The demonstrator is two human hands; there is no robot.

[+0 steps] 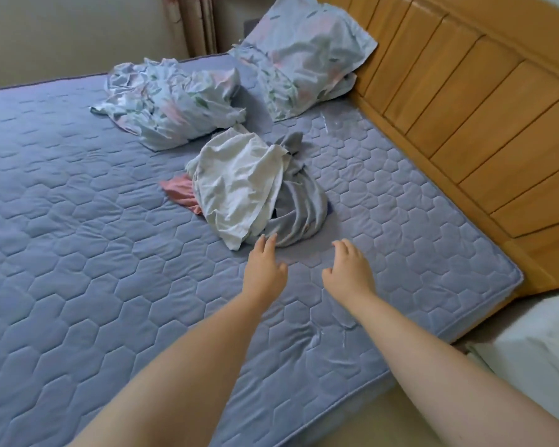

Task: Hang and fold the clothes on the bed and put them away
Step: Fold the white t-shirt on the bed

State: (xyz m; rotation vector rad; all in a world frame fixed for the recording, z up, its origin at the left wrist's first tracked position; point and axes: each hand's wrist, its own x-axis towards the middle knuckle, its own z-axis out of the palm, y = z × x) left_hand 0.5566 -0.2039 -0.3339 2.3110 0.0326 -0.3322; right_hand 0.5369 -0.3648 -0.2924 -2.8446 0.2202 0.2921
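Note:
A heap of clothes lies in the middle of the blue quilted bed (78, 253): a white garment (236, 185) on top, a grey garment (299, 208) under and right of it, and a pink piece (179, 191) sticking out at the left. My left hand (263, 269) reaches out with relaxed fingers, its fingertips at the near edge of the grey garment. To its right my right hand (347, 272) hovers over the bare mattress, fingers loosely spread, holding nothing.
A crumpled floral cover (171, 101) lies behind the heap, and a floral pillow (304, 56) leans on the wooden headboard (465, 91) at the right. White fabric (536, 343) shows at the lower right. The wall and a curtain stand beyond the bed.

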